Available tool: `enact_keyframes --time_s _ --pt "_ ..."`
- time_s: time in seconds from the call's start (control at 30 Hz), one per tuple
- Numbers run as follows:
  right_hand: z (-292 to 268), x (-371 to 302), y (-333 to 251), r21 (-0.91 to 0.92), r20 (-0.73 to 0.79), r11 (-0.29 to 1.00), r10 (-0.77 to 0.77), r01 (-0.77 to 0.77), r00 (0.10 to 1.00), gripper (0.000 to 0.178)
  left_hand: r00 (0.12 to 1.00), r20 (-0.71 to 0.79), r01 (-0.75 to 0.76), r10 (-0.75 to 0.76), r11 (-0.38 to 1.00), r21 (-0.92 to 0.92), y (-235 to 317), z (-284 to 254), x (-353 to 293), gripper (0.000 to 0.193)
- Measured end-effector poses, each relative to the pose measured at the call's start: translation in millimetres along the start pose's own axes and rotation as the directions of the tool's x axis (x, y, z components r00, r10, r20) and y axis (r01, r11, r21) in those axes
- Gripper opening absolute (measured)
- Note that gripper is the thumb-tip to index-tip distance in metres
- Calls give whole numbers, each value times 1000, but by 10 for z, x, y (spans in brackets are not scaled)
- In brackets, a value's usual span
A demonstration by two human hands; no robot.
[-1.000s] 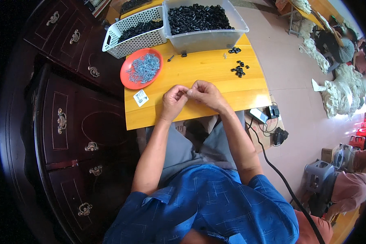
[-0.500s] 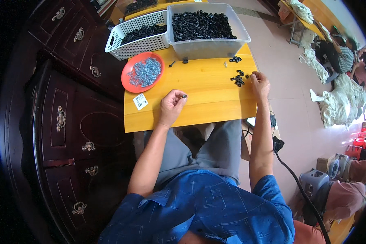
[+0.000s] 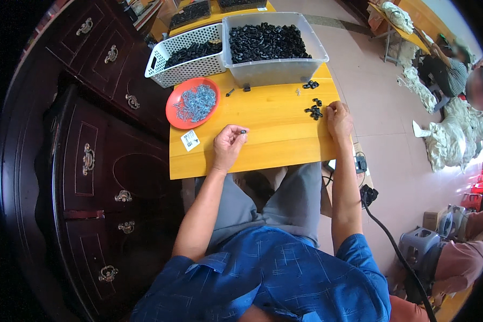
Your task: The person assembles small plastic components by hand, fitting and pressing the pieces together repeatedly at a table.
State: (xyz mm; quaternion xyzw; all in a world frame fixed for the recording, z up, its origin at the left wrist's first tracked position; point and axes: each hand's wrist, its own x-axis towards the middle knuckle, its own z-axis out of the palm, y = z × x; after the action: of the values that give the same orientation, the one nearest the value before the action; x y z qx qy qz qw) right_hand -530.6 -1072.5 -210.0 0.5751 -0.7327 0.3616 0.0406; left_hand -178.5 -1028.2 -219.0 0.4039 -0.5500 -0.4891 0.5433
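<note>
Above the near counter [image 3: 273, 153]: the left hand [image 3: 228, 146] pinches a small black piece [image 3: 243, 132] between thumb and fingers.
Right hand [image 3: 340, 121]: at the right edge, fingers curled; whether they grasp anything cannot be told.
Progress: seemingly midway; one piece is held, loose black parts [image 3: 314, 112] lie just left of the right hand, and a clear bin [image 3: 276, 75] of more stands beyond both; the finished count cannot be told.
Red dish [image 3: 170, 110]: beyond the left hand, leftward, holding silver hardware [image 3: 197, 102].
Open room: bare wood between the hands.
</note>
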Motion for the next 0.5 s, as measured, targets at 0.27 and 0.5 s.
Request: enact_keyframes --time_s 0.27,0.5 --pt "-193 -411 -509 550 90 833 11 -59 996 11 999 23 39 -38 998 -48 -3 -46 -4 10" --pt "54 -828 -1346 798 429 543 -205 -262 880 12 994 62 95 -91 993 -72 90 -95 -17 20"
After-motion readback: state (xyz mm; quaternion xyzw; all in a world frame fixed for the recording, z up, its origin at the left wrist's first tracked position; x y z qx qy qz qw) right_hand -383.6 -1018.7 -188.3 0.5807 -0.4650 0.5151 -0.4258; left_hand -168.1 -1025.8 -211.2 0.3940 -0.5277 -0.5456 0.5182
